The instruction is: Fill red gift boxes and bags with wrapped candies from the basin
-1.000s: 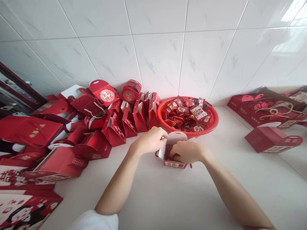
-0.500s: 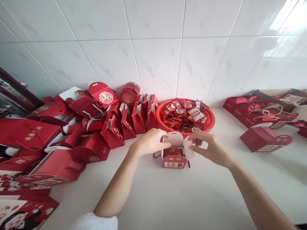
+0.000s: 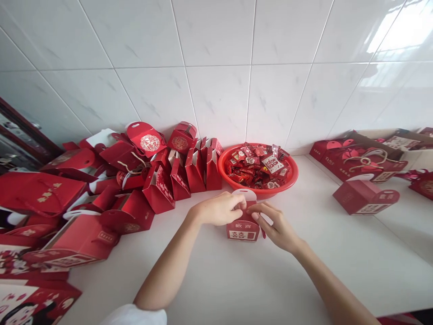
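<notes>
A small red gift box with a pale printed label stands upright on the white counter in front of me. Its side flaps are folded in over the top, and a white rounded rear flap rises behind my fingers. My left hand is curled over the box's left upper edge, thumb and fingertips closed on the flap there. From the right, my right hand pinches the top with thumb and forefinger. A short dark red cord sticks out at the box's right side. The contents are hidden.
An orange-red plastic basket holding wrapped sweets stands right behind the box. Many red gift boxes crowd the left side. One closed box stands at right, before a larger red carton. A tiled wall bounds the back.
Both hands have drawn together over the box, and its right flap, which stood out white, is folded inward. The inside of the box is covered. The view has shifted slightly.
</notes>
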Available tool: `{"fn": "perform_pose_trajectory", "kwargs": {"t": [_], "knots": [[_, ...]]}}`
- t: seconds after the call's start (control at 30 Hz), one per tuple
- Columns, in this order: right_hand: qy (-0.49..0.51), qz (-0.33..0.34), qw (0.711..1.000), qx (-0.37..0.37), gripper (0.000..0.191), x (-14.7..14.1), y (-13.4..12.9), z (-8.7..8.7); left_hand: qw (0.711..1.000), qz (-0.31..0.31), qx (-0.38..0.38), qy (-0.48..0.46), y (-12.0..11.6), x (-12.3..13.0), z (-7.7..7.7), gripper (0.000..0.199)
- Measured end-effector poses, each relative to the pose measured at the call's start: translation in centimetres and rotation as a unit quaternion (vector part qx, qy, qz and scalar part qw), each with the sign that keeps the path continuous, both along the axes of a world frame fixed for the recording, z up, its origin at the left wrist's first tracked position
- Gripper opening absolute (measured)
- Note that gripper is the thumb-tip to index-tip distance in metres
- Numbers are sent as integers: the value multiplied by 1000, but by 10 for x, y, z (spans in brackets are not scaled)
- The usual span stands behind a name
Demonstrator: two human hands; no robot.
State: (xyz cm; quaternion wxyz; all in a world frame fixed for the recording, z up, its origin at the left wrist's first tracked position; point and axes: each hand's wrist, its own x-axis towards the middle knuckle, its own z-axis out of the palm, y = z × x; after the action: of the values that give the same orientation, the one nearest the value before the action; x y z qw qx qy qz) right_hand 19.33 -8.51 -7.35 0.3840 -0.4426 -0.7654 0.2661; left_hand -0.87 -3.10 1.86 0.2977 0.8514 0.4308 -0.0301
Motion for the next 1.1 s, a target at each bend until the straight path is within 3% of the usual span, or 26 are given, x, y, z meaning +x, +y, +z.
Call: {"fn": "perform_pose_trajectory", "kwargs": {"t": [0.13, 0.33, 0.5, 0.63, 0.77, 0.93, 1.1], "knots": [[-4, -4, 1000, 23, 32, 0, 1, -5, 1000, -7, -17, -8, 5, -3, -2, 17], [-12, -16, 999, 50, 28, -3, 1, -7, 997, 73, -13, 13, 12, 0, -22, 12], [-3, -11, 997, 81, 28, -3, 2, -11, 995, 90, 27, 36, 11, 11, -31, 19], [29, -11, 994, 106, 24, -2, 3, -15, 994, 100, 33, 40, 9, 12, -29, 19], [77, -23, 994, 75, 20, 1, 2, -16, 995, 89, 29, 28, 8, 7, -20, 22], [124, -71, 988, 56, 17, 8, 3, -16, 987, 121, 103, -12, 8, 0, -12, 25], [123, -120, 985, 25, 24, 19, 7, -15, 985, 106, 124, -63, 7, 1, -13, 46]]}}
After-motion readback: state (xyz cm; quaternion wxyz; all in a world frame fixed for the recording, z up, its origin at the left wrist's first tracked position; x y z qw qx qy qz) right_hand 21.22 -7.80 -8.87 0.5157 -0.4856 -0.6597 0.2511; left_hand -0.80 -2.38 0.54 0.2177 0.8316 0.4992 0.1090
